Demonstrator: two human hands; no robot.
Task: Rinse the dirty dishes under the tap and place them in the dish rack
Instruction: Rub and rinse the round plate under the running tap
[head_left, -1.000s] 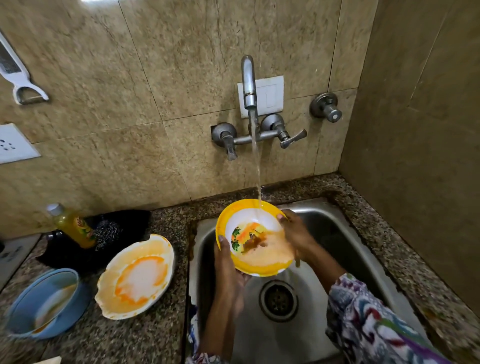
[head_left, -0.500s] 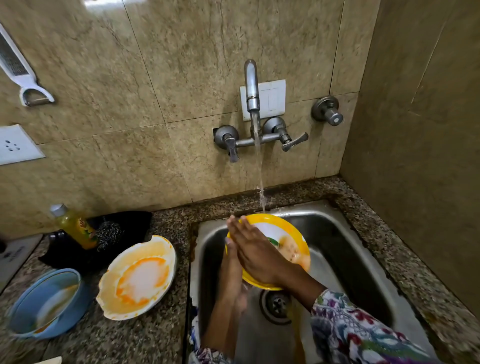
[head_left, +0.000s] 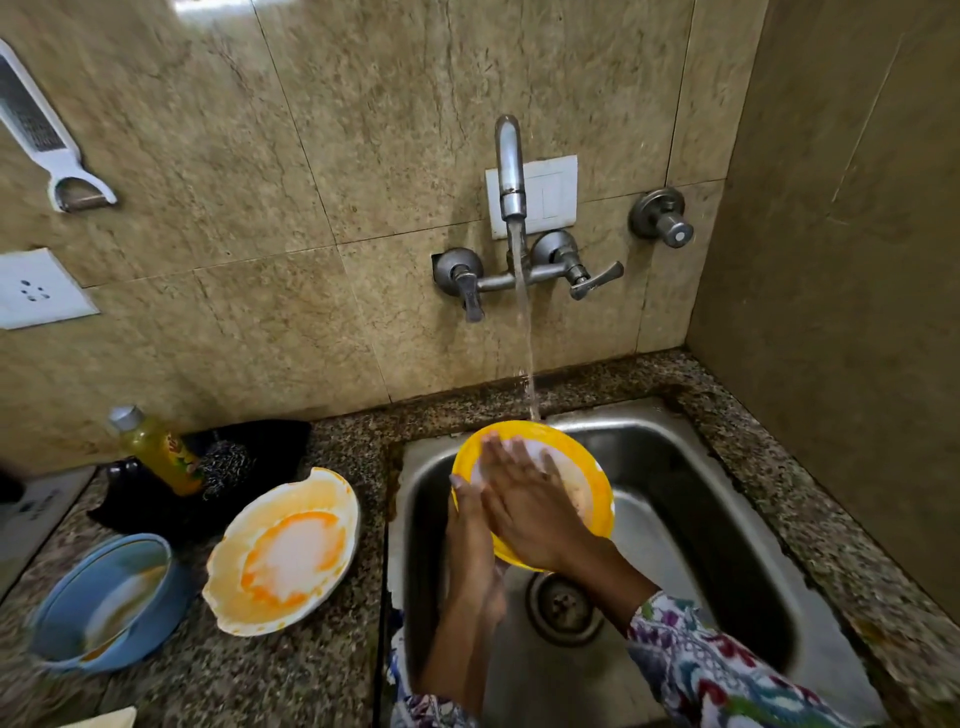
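Now yellow plate (head_left: 597, 512) over sink (head_left: 727, 519), left fingers (head_left: 460, 491) gripping its rim, right fingers (head_left: 511, 460) flat inside, water hitting its edge.

Open sink basin (head_left: 691, 499) at right and front, drain (head_left: 563, 605) uncovered. Blocked at back left by yellow plate (head_left: 597, 499) and both hands — tap (head_left: 511, 171) overhead. Crowded left counter (head_left: 322, 675): stained plate (head_left: 285, 551), blue bowl (head_left: 98, 603), bottle (head_left: 156, 449).

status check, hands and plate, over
Left hand grips yellow plate by its rim under the tap stream. Right hand flat, rubbing its face. Nothing in the way.
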